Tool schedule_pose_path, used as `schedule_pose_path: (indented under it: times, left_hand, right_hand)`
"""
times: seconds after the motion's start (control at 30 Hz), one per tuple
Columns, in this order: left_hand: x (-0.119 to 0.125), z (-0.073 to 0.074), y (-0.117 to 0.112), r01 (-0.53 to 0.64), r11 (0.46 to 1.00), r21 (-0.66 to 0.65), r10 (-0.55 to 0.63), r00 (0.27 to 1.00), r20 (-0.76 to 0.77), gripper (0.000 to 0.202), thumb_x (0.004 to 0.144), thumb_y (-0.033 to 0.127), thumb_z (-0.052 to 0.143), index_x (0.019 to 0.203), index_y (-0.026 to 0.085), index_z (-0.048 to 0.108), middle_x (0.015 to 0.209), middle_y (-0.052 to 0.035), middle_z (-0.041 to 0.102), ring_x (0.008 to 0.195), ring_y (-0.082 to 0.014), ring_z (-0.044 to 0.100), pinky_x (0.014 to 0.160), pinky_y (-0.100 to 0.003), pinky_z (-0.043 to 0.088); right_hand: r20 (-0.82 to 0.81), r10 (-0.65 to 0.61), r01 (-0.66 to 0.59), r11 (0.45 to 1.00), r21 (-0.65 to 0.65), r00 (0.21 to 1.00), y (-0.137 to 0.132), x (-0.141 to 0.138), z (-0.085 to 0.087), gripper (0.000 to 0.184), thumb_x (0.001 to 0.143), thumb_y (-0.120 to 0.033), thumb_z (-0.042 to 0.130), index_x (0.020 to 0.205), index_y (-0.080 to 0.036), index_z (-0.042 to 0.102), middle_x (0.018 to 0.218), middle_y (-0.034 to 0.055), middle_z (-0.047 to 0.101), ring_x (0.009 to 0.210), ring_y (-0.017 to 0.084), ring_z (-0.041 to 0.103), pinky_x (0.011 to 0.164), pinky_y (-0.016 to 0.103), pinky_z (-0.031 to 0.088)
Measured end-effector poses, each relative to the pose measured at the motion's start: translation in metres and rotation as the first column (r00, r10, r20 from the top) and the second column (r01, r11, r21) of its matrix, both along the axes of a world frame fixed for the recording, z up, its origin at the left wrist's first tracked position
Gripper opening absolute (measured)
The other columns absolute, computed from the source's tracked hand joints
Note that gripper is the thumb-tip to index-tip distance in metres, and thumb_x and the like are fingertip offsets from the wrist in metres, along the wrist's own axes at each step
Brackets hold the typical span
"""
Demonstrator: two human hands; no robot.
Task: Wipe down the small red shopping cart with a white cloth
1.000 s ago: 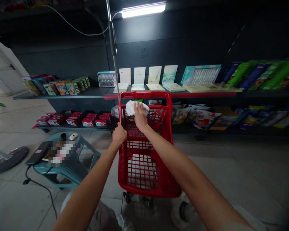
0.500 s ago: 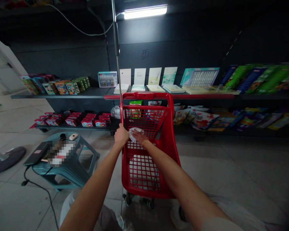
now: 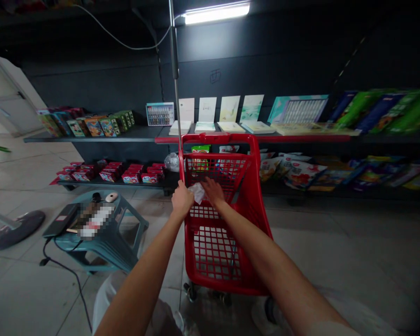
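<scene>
A red shopping cart (image 3: 227, 221) with a grid-like plastic basket stands in front of me. My left hand (image 3: 182, 199) is closed around the left side frame of the cart. A crumpled white wipe (image 3: 198, 192) lies between my hands, against the inner left side of the basket; whether my left fingers also pinch it, I cannot tell. Just right of the wipe is my right hand (image 3: 214, 192), over the cart's back grid, its fingers stretched out and somewhat apart. Its fingertips are close to the wipe's edge.
A thin metal pole (image 3: 177, 93) rises at the cart's left side. Behind the cart, a dark shelf (image 3: 133, 135) bears boxes and booklets, with snack bags (image 3: 303, 172) below. On the left are a blue-grey stool (image 3: 126, 252) holding devices, a trailing cable (image 3: 68, 268) and a round stand base (image 3: 17, 228).
My right hand has come off the wipe and moved slightly up and right, its fingers spreading. My left hand stays on the cart frame. The whole view has shifted a little.
</scene>
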State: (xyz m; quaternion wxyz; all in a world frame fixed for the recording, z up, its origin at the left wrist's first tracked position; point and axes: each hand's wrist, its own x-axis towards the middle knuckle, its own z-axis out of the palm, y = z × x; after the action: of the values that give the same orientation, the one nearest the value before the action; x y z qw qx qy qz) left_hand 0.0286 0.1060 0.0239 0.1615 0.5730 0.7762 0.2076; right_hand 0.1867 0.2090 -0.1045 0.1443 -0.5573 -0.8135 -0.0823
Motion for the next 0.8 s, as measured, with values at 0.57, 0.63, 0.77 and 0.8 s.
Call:
schedule_pose_path:
  times: [0.57, 0.63, 0.77, 0.8]
  left_hand:
    - [-0.001, 0.0, 0.003, 0.01, 1.0, 0.009, -0.01, 1.0, 0.017, 0.033, 0.094, 0.018, 0.04, 0.126, 0.019, 0.047, 0.116, -0.0198, 0.073, 0.109, -0.0333, 0.071, 0.089, -0.042, 0.053]
    - [-0.001, -0.002, 0.005, 0.017, 1.0, 0.014, -0.017, 1.0, 0.016, 0.033, 0.094, 0.018, 0.04, 0.126, 0.019, 0.047, 0.116, -0.0197, 0.073, 0.109, -0.0334, 0.071, 0.089, -0.042, 0.053]
    - [-0.001, -0.003, 0.006, 0.02, 1.0, 0.008, -0.02, 1.0, 0.023, 0.032, 0.095, 0.021, 0.041, 0.126, 0.019, 0.047, 0.115, -0.0196, 0.073, 0.108, -0.0335, 0.072, 0.087, -0.042, 0.054]
    - [0.0, -0.002, 0.006, 0.015, 1.0, 0.006, -0.015, 1.0, 0.023, 0.032, 0.095, 0.022, 0.041, 0.127, 0.02, 0.047, 0.115, -0.0195, 0.073, 0.108, -0.0331, 0.072, 0.087, -0.041, 0.054]
  right_hand:
    - [-0.686, 0.019, 0.301, 0.889, 0.344, 0.727, 0.028, 0.006, 0.089, 0.04, 0.088, -0.01, 0.053, 0.123, -0.022, 0.066, 0.132, 0.0096, 0.052, 0.112, 0.02, 0.056, 0.097, 0.03, 0.048]
    - [-0.619, -0.012, 0.258, 0.915, 0.309, 0.785, 0.025, 0.011, 0.084, 0.038, 0.089, -0.008, 0.051, 0.119, -0.022, 0.069, 0.128, 0.0091, 0.055, 0.116, 0.021, 0.054, 0.098, 0.031, 0.047]
    - [-0.468, -0.141, 0.177, 0.984, 0.034, 0.873, -0.008, 0.019, 0.035, 0.034, 0.096, -0.012, 0.048, 0.121, -0.023, 0.068, 0.13, 0.0077, 0.06, 0.122, 0.022, 0.053, 0.097, 0.033, 0.051]
    - [-0.45, -0.16, 0.171, 0.985, -0.017, 0.878, -0.018, 0.019, 0.022, 0.03, 0.098, -0.017, 0.051, 0.123, -0.023, 0.066, 0.131, 0.0079, 0.06, 0.119, 0.021, 0.056, 0.097, 0.035, 0.052]
